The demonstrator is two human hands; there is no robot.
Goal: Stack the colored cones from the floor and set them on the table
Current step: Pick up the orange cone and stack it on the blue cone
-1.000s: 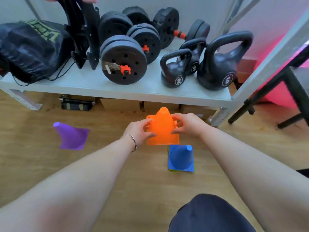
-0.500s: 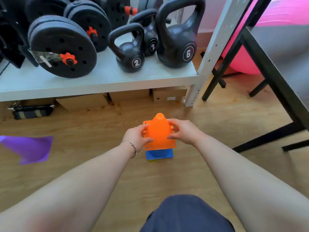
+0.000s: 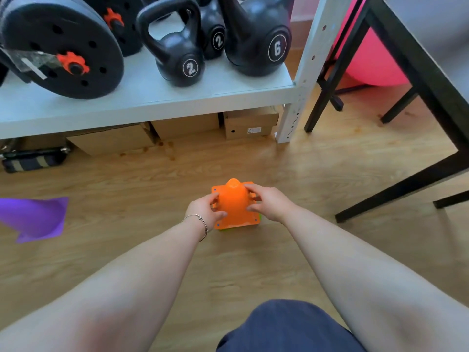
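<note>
An orange cone point(image 3: 234, 203) stands upright on the wooden floor, pressed down over a stack of cones. Only a thin green edge of that stack shows under its base. My left hand point(image 3: 205, 211) grips the cone's left side and my right hand point(image 3: 267, 202) grips its right side. A purple cone point(image 3: 35, 218) lies tipped on its side on the floor at the far left, apart from both hands. The dark table point(image 3: 429, 59) stands at the right, with its grey top at the upper right corner.
A low white shelf point(image 3: 157, 97) ahead carries kettlebells point(image 3: 177, 54) and weight plates point(image 3: 58, 47). Cardboard boxes point(image 3: 250, 123) sit under it. Black table legs point(image 3: 396, 189) slant across the floor at right, with a pink ball point(image 3: 373, 62) behind them. My knee point(image 3: 281, 326) is at the bottom.
Both hands lowered the orange cone onto the blue cone, which is now hidden beneath it. The view swung right, so the purple cone slid to the left edge.
</note>
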